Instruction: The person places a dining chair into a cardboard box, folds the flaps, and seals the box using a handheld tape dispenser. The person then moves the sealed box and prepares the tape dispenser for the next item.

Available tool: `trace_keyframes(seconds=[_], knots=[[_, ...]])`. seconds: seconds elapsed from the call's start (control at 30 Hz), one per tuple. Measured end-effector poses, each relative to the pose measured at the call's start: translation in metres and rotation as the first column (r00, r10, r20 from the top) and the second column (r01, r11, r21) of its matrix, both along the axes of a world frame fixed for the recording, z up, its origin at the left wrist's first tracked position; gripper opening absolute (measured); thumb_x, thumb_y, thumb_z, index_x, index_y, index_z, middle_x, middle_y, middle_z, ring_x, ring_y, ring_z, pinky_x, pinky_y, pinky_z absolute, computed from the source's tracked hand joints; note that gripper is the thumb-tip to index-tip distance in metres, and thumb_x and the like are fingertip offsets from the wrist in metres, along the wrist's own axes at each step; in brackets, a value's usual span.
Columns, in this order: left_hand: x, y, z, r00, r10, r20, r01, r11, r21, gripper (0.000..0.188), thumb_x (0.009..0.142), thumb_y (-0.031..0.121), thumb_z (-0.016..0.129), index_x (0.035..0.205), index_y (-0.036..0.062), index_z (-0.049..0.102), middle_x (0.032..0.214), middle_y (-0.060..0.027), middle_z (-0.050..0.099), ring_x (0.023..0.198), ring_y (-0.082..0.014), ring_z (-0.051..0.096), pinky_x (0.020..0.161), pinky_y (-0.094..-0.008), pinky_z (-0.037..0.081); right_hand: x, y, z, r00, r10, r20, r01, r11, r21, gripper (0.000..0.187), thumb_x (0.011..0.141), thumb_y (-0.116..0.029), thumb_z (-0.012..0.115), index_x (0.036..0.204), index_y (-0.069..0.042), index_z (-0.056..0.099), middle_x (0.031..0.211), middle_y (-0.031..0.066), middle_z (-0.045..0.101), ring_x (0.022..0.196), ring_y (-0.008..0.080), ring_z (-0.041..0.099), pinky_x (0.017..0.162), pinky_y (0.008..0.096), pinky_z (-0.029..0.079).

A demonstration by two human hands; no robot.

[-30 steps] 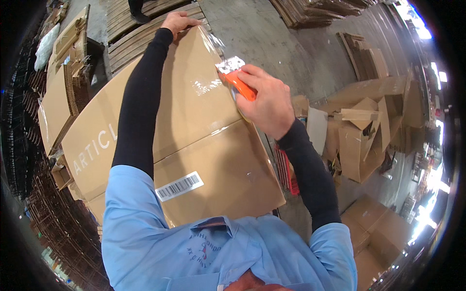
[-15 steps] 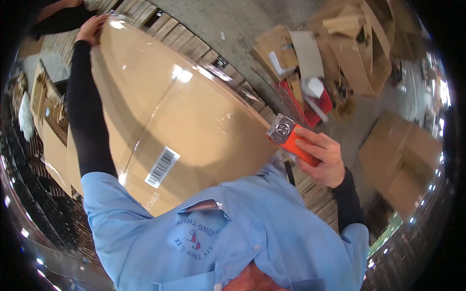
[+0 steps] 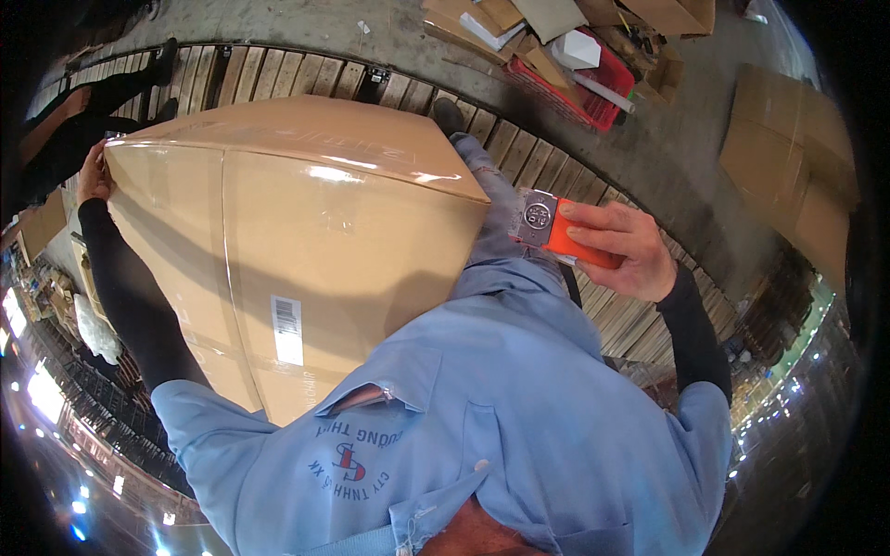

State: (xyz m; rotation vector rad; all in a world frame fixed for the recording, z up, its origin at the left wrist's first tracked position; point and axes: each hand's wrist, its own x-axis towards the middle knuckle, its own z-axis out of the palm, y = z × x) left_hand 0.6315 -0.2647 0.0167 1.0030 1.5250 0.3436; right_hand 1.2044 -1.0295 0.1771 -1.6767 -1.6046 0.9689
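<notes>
A large brown cardboard box (image 3: 371,246) stands close against my front, tilted in view, with clear shiny tape along its far edge and a white barcode label (image 3: 287,329) on its near face. At its far left corner, the fingers of my left hand (image 3: 94,174) are wrapped round the edge. My right hand (image 3: 635,250) is closed round an orange tape dispenser (image 3: 589,243) with a toothed metal head. That dispenser is just right of the box's right corner, apart from it.
Slatted wooden boards (image 3: 306,76) run behind the box. Beyond them lie a red crate (image 3: 603,109) with scraps and opened cartons (image 3: 663,14). Another brown carton (image 3: 788,153) is at the right. A person in dark clothing (image 3: 60,139) is at the far left, near my left hand.
The box now sits squarer to me, with more of its far side showing. My left hand appears lower and further left, still at its corner. The dispenser has come away from the box's edge.
</notes>
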Motion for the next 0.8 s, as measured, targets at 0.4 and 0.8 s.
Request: trace_keyframes(seconds=[0.4,0.8], knots=[[0.189,-0.24,0.075,0.799,0.039,-0.6,0.597,-0.17,0.784,0.054,0.08,0.029,0.077,0.122,-0.0005,0.063,0.124,-0.0184,0.063,0.113,-0.0326,0.061,0.095,-0.0358,0.051,-0.002,0.061,0.025,0.978,0.196,0.069,-0.171,0.947,-0.271,0.031,0.068,-0.014,0.075,0.097,-0.003,0.074,0.119,0.0115,0.071,0.085,0.0338,0.069,0.072,0.0412,0.054],[0.32,-0.531,0.096,0.053,-0.862,-0.504,0.609,-0.372,0.701,0.031,0.089,0.038,0.064,0.097,0.0091,0.063,0.124,-0.0124,0.062,0.116,-0.0276,0.058,0.103,-0.048,0.044,0.017,0.095,-0.046,0.856,0.401,0.326,-0.128,0.775,-0.619,0.032,0.068,-0.024,0.072,0.095,-0.008,0.075,0.096,0.0164,0.072,0.093,0.0367,0.069,0.081,0.0454,0.056]])
